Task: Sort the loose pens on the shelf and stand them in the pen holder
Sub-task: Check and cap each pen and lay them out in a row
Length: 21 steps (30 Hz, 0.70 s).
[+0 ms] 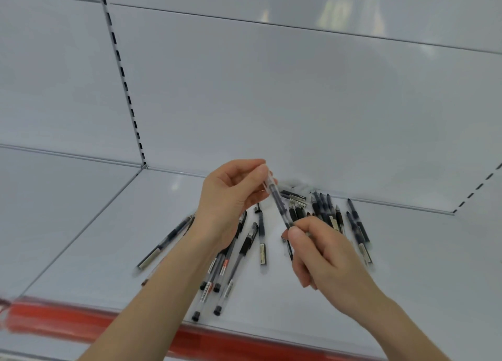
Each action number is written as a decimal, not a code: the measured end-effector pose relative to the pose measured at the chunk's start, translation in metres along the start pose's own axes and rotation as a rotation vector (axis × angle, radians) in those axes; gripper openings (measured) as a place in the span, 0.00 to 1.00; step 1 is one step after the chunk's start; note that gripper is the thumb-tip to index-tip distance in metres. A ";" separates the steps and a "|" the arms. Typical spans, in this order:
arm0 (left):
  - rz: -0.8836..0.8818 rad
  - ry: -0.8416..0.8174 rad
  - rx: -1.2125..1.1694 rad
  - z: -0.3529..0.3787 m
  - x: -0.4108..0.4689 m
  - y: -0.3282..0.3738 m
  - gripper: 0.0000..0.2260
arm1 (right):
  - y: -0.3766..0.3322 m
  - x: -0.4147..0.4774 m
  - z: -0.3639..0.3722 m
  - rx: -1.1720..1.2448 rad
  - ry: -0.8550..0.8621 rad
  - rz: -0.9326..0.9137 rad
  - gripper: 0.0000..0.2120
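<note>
Though wide and flat, gives nothing visible along the front of the white shelf (407, 265) to stop a roll, only the red edge strip (81, 324) below: easy to lose a nudged pen over that side. Scattered across the middle, loose pens (260, 241) in crossed heaps, some under the left forearm, others fanned near the back panel (271, 89); likely to skid and tangle further if swept by a wrist. No pen holder in view, so cannot tell how far to carry. Above the heap, left hand (228, 197) pinching the upper end of the held pen (280, 206) between thumb and fingertips, right hand (323, 254) curled round the lower end. Tilted, clear of the pile. Could slip, or shed a cap, if tugged both ways at once.
</note>
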State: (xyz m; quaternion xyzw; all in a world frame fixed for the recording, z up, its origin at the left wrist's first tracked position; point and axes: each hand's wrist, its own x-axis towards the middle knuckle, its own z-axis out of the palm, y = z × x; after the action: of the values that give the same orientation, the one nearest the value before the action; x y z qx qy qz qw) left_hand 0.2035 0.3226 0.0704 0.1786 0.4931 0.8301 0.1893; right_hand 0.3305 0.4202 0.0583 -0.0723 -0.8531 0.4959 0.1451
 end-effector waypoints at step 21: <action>0.082 0.122 1.276 -0.064 0.025 -0.011 0.08 | 0.021 0.066 0.025 -0.658 -0.275 0.195 0.14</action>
State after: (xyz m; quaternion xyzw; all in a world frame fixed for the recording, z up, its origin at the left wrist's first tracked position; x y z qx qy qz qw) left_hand 0.1520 0.2918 0.0341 0.2274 0.8928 0.3886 -0.0142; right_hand 0.2601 0.4281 0.0400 -0.1287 -0.9675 0.2117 -0.0500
